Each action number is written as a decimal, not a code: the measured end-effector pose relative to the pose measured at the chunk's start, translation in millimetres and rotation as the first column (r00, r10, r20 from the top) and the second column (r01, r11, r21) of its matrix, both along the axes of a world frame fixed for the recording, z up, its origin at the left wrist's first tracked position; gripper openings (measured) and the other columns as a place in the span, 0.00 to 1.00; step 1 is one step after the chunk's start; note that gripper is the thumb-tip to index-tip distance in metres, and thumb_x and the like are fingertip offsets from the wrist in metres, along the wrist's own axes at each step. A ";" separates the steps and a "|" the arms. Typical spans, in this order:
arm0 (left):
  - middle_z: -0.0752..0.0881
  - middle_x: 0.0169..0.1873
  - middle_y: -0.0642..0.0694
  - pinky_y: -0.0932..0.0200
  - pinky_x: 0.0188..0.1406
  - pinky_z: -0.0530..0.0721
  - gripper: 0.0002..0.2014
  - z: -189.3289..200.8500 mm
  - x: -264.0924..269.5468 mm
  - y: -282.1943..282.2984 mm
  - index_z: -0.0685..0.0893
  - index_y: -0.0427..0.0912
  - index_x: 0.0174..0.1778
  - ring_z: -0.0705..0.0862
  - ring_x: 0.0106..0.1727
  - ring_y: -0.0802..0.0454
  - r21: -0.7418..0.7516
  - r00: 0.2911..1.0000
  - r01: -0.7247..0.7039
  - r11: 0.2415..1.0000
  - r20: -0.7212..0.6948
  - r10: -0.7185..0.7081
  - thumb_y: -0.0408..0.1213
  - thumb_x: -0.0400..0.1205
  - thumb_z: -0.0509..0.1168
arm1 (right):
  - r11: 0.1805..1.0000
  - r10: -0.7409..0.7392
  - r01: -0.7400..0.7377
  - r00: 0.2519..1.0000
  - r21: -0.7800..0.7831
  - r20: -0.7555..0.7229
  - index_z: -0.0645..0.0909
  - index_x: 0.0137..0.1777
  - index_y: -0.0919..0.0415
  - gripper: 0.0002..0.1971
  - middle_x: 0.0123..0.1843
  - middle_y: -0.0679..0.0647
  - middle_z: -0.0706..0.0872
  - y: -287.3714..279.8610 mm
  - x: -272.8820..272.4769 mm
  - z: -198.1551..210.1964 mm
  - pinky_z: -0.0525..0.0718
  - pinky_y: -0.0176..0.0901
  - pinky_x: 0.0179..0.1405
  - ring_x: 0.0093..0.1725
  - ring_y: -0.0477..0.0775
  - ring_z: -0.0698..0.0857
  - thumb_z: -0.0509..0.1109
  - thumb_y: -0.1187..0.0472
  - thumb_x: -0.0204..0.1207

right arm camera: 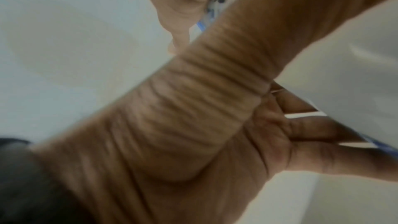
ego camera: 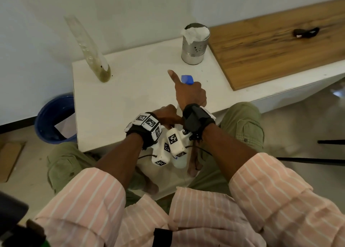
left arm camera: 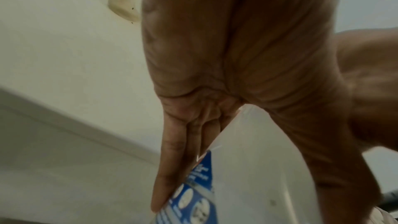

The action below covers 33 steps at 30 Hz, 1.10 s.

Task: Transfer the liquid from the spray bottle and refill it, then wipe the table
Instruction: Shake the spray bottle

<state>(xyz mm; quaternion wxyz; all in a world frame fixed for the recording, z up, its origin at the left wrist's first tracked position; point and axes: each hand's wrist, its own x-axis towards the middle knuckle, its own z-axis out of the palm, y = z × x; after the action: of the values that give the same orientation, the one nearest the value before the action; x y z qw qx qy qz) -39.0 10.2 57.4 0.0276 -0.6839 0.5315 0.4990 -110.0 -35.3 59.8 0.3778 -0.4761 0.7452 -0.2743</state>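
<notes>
I see my right hand [ego camera: 190,93] wrapped around the neck of the spray bottle [ego camera: 187,79], just under its blue spray head, with the thumb sticking straight up and away from the bottle. My left hand [ego camera: 167,114] grips the white body of the bottle lower down; in the left wrist view the fingers [left arm camera: 172,168] lie along the blue label and the thumb presses the opposite side. The bottle stands tilted at the near edge of the white surface [ego camera: 115,101], roughly at the middle of that edge, its bottom hidden behind my wrists. The right wrist view is blurred, yet it shows my fingers [right arm camera: 318,130] curled against the white plastic.

Toward the far left corner of the surface a tall clear plastic bottle [ego camera: 89,49] leans against the wall, with a murky greenish liquid settled at its bottom. Near the far edge, on the right side of the white top, stands a perforated metal canister [ego camera: 194,47] stuffed with a white cloth [ego camera: 196,32]. A wooden board [ego camera: 276,47] lies just to the right of the canister. A blue bucket [ego camera: 54,120] sits on the floor beside the left edge.
</notes>
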 end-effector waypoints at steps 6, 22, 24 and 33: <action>0.79 0.32 0.44 0.63 0.29 0.73 0.11 -14.5 -23.1 0.0 0.73 0.38 0.36 0.74 0.29 0.55 0.027 0.995 0.084 0.996 0.044 -0.085 0.37 0.78 0.68 | 0.997 -0.062 0.060 0.998 0.052 0.033 0.76 0.36 0.54 0.38 0.35 0.51 0.89 2.8 -22.4 -8.9 0.84 0.46 0.43 0.37 0.51 0.86 0.61 0.16 0.53; 0.79 0.33 0.46 0.63 0.35 0.75 0.11 -10.8 -10.3 2.9 0.75 0.37 0.43 0.77 0.34 0.53 0.052 0.997 0.069 0.996 -0.040 -0.067 0.39 0.78 0.68 | 0.993 -0.042 0.027 0.990 0.111 0.134 0.75 0.39 0.55 0.37 0.38 0.53 0.90 9.7 -16.9 -0.8 0.85 0.47 0.45 0.38 0.52 0.87 0.63 0.18 0.57; 0.79 0.29 0.49 0.66 0.29 0.74 0.10 -6.4 -0.6 7.9 0.76 0.39 0.36 0.77 0.31 0.56 0.049 0.995 0.005 0.999 -0.102 0.000 0.39 0.77 0.70 | 0.988 0.087 -0.112 0.974 0.108 0.211 0.79 0.46 0.56 0.35 0.42 0.56 0.92 11.0 -7.0 5.3 0.87 0.50 0.51 0.44 0.56 0.90 0.67 0.22 0.59; 0.91 0.44 0.42 0.50 0.46 0.91 0.28 37.4 72.5 15.2 0.85 0.37 0.55 0.91 0.46 0.48 -0.077 0.937 -0.287 0.955 -0.230 0.263 0.41 0.61 0.82 | 0.820 0.571 -0.572 0.818 -0.006 0.069 0.72 0.37 0.54 0.29 0.32 0.51 0.79 1.3 48.0 50.2 0.77 0.41 0.36 0.32 0.48 0.78 0.71 0.27 0.62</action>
<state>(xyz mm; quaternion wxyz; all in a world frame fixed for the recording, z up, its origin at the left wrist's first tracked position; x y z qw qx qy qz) 33.5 25.5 94.8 -0.1384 -0.6933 0.4568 0.5399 -62.0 -33.9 109.9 0.4713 -0.6650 0.5572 -0.1587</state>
